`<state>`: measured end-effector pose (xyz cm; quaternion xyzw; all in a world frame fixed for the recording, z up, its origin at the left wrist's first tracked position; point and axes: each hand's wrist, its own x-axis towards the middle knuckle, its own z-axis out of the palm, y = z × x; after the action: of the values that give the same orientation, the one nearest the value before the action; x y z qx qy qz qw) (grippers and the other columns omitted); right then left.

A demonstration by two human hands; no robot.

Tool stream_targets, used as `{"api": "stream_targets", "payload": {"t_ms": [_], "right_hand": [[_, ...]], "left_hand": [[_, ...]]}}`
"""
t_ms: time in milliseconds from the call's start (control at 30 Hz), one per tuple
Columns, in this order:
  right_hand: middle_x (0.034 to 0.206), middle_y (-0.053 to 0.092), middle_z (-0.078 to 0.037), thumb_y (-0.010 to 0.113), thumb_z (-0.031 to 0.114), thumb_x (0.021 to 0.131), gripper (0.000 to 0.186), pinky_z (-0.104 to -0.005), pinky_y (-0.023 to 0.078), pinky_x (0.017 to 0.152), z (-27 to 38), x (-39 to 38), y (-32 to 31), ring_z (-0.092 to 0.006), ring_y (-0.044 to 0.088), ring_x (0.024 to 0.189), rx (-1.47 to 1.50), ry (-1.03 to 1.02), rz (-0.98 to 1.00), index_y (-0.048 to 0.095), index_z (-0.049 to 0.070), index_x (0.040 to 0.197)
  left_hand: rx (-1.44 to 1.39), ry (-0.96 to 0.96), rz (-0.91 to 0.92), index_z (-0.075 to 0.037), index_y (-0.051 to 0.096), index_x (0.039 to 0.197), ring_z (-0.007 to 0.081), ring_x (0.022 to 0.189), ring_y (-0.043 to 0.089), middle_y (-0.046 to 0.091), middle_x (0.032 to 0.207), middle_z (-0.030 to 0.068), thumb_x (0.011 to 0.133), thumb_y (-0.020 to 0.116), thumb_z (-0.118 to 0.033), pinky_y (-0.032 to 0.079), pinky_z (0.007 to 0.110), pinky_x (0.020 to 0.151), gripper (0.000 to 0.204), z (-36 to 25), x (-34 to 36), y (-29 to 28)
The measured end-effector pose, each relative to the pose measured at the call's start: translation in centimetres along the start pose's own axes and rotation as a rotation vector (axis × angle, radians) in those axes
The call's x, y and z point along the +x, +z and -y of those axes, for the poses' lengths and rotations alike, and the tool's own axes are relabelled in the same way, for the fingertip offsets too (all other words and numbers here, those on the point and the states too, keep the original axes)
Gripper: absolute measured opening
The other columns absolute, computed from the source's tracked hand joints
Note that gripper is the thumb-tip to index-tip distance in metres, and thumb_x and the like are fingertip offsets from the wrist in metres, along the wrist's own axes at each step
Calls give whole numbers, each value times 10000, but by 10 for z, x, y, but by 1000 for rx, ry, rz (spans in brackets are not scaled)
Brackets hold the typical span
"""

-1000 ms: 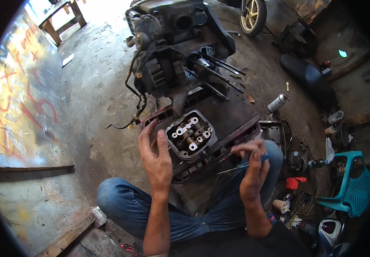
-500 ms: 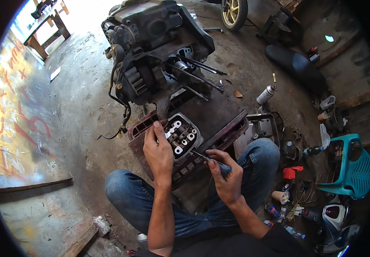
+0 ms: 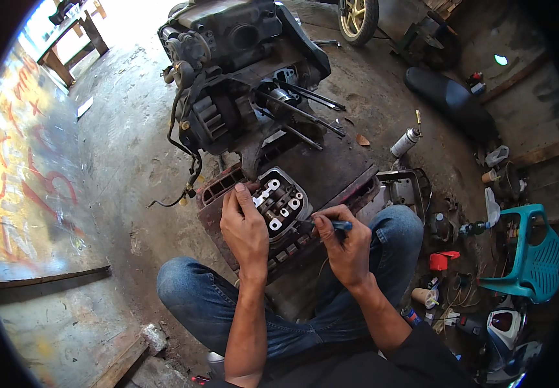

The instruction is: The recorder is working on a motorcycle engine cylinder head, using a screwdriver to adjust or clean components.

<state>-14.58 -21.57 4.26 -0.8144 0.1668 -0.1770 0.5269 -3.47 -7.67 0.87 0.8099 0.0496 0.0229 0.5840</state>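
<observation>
A metal cylinder head [image 3: 282, 226] rests on a dark red plastic crate [image 3: 331, 215] in front of my knees, its inner parts facing up. My left hand [image 3: 244, 227] grips the near-left side of it, thumb over the rim. In my right hand [image 3: 346, 249] is a screwdriver [image 3: 341, 226] with a blue handle, pinched between thumb and fingers. Its tip points left to the right side of the cylinder head; dark shading there hides whether it touches. Just beyond stands a motorcycle engine [image 3: 218, 97] with long studs [image 3: 310, 117] sticking out toward the right.
A spray can [image 3: 404, 142] stands right of the crate, with a metal tray of parts [image 3: 399, 189] nearer me. Farther right are a teal plastic chair [image 3: 526, 252], a black motorcycle seat [image 3: 451, 103] and scattered cups and bottles. A painted board [image 3: 30, 174] stands at the left.
My right hand has moved slightly up, and the screwdriver now lies flatter, more level across. My left hand keeps its hold on the cylinder head. The whole view has shifted a little.
</observation>
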Motion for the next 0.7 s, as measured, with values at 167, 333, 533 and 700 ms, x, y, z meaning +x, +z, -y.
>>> {"api": "stream_targets", "payload": {"t_ms": [167,333,533,700], "right_hand": [[843,729,-83,757,215,1089,222,-322,535,667,1,-1,7,-134,674,733,15,14,30,732,-1,1043],[738,684,-72,728,252,1111,263,-337,512,627,2,14,7,-144,639,653,-50,-68,42,710,11,1009],[685,614,-47,721,276,1116,286,-311,455,585,-3,25,-1,-99,560,630,104,124,185,697,9,1017],[719,618,-42,734,264,1108,273,-300,465,602,-1,19,-6,-86,561,663,121,71,215,709,4,1027]], "left_hand": [[3,-19,-13,56,778,1115,400,998,751,785,1093,231,1201,454,-322,549,470,933,505,0,0,0],[5,-27,-21,50,784,1107,397,994,759,793,1078,228,1205,436,-344,553,473,923,535,-2,0,1],[19,-26,-110,28,800,1059,375,981,764,805,1003,200,1221,331,-425,551,460,921,672,-2,-5,7],[-249,-36,-160,50,737,1182,340,1101,743,777,1143,201,1225,222,-501,545,432,1021,755,10,-4,9]]}}
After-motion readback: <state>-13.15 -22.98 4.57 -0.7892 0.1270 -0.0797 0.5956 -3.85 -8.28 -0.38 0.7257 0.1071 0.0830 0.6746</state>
